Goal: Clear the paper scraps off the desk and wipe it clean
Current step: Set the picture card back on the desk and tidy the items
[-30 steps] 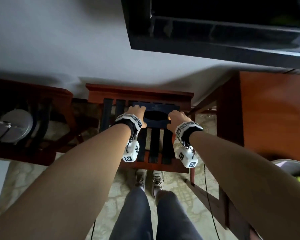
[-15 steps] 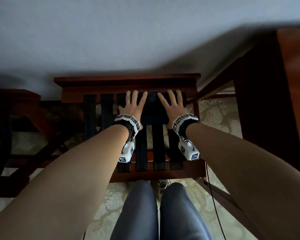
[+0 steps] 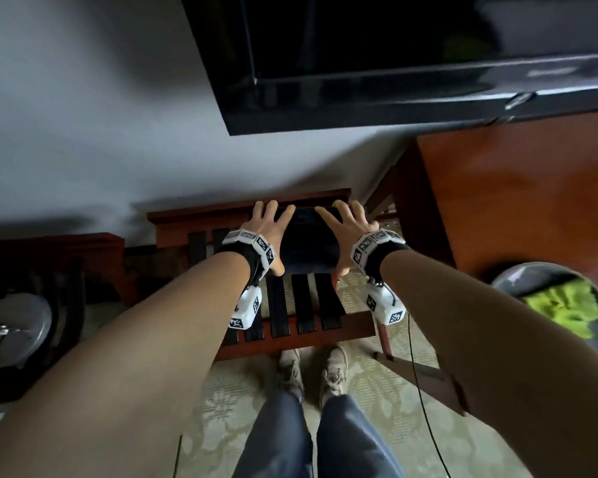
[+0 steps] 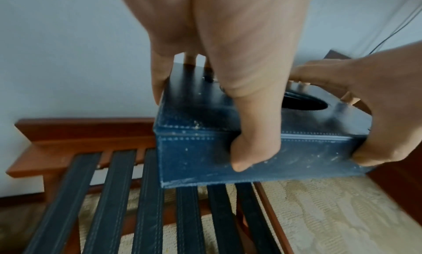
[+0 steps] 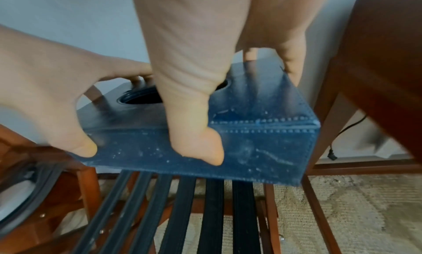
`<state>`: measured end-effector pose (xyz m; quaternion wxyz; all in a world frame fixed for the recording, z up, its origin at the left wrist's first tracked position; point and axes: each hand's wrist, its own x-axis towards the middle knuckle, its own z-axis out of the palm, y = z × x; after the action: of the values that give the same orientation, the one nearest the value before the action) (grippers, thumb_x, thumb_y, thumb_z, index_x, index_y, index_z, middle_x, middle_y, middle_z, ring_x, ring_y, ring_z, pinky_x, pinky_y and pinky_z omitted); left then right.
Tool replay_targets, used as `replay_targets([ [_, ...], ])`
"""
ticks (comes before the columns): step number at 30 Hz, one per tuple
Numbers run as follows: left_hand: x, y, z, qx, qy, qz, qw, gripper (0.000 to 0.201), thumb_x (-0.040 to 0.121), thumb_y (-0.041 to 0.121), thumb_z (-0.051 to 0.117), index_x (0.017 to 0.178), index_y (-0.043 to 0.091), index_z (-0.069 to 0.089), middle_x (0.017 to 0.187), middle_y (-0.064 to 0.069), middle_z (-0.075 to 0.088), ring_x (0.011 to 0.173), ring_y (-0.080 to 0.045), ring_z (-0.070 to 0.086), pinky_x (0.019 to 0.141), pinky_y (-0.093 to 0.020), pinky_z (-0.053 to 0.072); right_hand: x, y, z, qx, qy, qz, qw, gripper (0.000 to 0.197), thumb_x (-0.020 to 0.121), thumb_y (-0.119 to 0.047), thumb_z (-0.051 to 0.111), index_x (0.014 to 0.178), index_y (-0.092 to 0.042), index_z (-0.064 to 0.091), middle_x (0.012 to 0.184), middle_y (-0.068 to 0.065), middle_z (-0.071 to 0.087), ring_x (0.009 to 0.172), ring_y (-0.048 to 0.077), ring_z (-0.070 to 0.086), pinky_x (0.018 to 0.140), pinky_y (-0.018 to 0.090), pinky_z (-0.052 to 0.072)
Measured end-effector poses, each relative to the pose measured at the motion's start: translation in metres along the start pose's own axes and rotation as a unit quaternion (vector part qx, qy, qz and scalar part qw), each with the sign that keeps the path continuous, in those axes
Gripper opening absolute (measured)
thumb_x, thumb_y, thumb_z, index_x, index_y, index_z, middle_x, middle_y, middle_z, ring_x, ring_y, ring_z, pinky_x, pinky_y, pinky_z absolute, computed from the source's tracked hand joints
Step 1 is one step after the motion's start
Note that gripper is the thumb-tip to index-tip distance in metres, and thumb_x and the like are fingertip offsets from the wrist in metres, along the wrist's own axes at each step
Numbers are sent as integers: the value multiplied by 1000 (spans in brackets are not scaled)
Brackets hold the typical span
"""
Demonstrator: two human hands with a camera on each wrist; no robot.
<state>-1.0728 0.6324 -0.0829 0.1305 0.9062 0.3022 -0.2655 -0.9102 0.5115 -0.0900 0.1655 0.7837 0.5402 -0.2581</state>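
Observation:
A dark blue tissue box [image 3: 308, 250] with an oval slot on top is over the far end of a wooden rack [image 3: 290, 343] with black straps. My left hand [image 3: 268, 232] grips its left half, fingers spread over the top to the far edge and thumb [image 4: 246, 140] pressed on the near side. My right hand [image 3: 346, 236] grips the right half the same way, thumb [image 5: 196, 140] on the near side. In the wrist views the box [image 4: 198, 149] [image 5: 262, 144] looks dusty and slightly tilted; whether it still touches the straps I cannot tell.
The reddish wooden desk [image 3: 515, 201] stands right of the rack, with a black screen [image 3: 394, 63] above on the grey wall. A grey bin [image 3: 508, 281] holding green material sits at far right. A round grey object [image 3: 14, 326] lies left. A cable [image 3: 418, 374] hangs over patterned carpet.
My hands went from curled on the box to fingers spread over its top and far edge. The head view dipped down, then swung back up to show the screen and desk.

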Motion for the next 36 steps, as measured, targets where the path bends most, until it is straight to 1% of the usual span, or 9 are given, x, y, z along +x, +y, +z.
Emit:
replay_targets([
  [3, -37, 24, -48, 8, 5, 24, 1000, 139, 44, 37, 88, 152, 32, 1, 152, -1, 5, 141, -32, 7, 93, -53, 49, -53, 16, -36, 16, 19, 3, 1000, 145, 42, -41, 90, 148, -42, -8, 153, -1, -1, 143, 32, -1, 101, 71, 30],
  [8, -88, 76, -107, 50, 33, 48, 997, 140, 36, 45, 81, 150, 35, 2, 146, 4, 16, 135, -27, 17, 83, -56, 52, -138, 58, -76, 37, 54, -2, 998, 142, 38, -44, 86, 145, -47, -6, 149, -2, 6, 141, 30, 5, 91, 64, 45],
  [11, -114, 117, -134, 73, 50, 64, 994, 139, 35, 49, 81, 151, 33, 4, 146, 4, 20, 135, -26, 20, 86, -55, 50, -185, 90, -88, 34, 80, 4, 996, 139, 33, -48, 82, 142, -51, -5, 147, -4, 10, 139, 30, 10, 87, 63, 47],
  [15, -152, 194, -160, 97, 91, 72, 988, 137, 41, 51, 85, 153, 29, 8, 148, 0, 25, 134, -27, 24, 91, -48, 48, -256, 143, -96, 15, 119, 3, 993, 137, 34, -51, 78, 145, -46, -2, 143, -1, 15, 137, 30, 12, 90, 61, 46],
  [18, -176, 262, -173, 113, 111, 79, 984, 139, 40, 55, 85, 153, 29, 8, 149, -1, 26, 135, -28, 26, 94, -49, 47, -317, 188, -96, 3, 138, 21, 990, 138, 35, -50, 79, 148, -42, -1, 138, 0, 21, 133, 31, 19, 92, 59, 45],
  [23, -205, 380, -190, 139, 138, 103, 975, 140, 38, 57, 84, 153, 29, 8, 149, -2, 28, 136, -28, 29, 96, -49, 45, -412, 268, -84, -1, 175, 53, 983, 135, 38, -46, 82, 149, -38, 6, 139, 1, 24, 129, 31, 24, 98, 54, 42],
  [27, -219, 467, -207, 160, 156, 139, 965, 137, 46, 54, 86, 154, 25, 7, 152, -4, 26, 139, -30, 26, 101, -46, 42, -472, 332, -70, 13, 205, 84, 975, 130, 38, -44, 80, 148, -37, 12, 136, 0, 26, 129, 30, 25, 97, 50, 44],
  [30, -217, 525, -218, 179, 170, 157, 956, 139, 46, 56, 85, 155, 26, 4, 154, -3, 24, 141, -29, 24, 104, -46, 38, -503, 380, -63, 26, 216, 105, 970, 131, 37, -43, 81, 148, -37, 11, 138, 1, 25, 130, 30, 23, 99, 50, 42],
  [36, -177, 617, -236, 190, 176, 190, 947, 139, 44, 60, 84, 154, 27, 5, 152, -3, 27, 140, -28, 25, 105, -49, 40, -527, 471, -53, 43, 218, 139, 965, 129, 39, -41, 81, 148, -37, 11, 138, 1, 25, 130, 31, 22, 97, 51, 44],
])
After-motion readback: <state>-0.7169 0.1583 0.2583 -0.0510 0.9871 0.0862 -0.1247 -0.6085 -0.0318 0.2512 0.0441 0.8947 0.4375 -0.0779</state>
